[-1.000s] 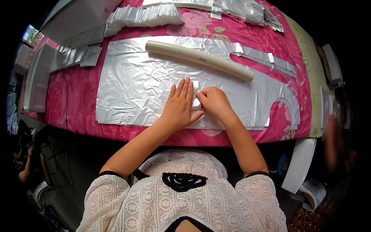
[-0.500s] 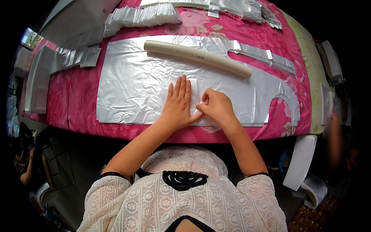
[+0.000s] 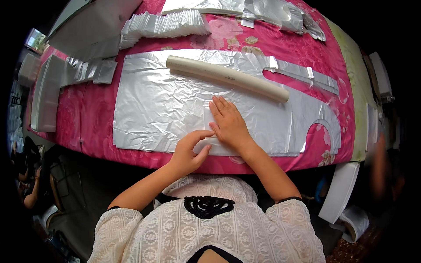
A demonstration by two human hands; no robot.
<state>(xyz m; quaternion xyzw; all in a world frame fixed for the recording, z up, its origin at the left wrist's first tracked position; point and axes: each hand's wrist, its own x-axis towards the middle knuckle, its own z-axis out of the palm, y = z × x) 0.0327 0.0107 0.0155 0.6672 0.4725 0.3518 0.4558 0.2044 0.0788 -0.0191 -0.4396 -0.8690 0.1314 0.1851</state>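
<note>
A stack of silvery-white plastic bags with curved handle cut-outs lies flat across the table before me. My right hand is flat on it, fingers stretched out, resting on a small folded piece of thin plastic that mostly hides under the palm. Just left and nearer, my left hand hovers over or touches the stack's front edge. Its thumb stands apart from the fingers, nothing visible between them, and a fingertip reaches the right hand's thumb. A long cream plastic pipe rests slantwise on the stack beyond both hands.
A pink flowered cloth covers the table. Folded bags in a row stand at the back left, beside a large white box. A smaller white container is at the left edge. More plastic bags lie along the back.
My left hand has lifted from its flat position and drawn back nearer me. My right hand has opened from a pinch and moved left onto the plastic. The view has shifted slightly.
</note>
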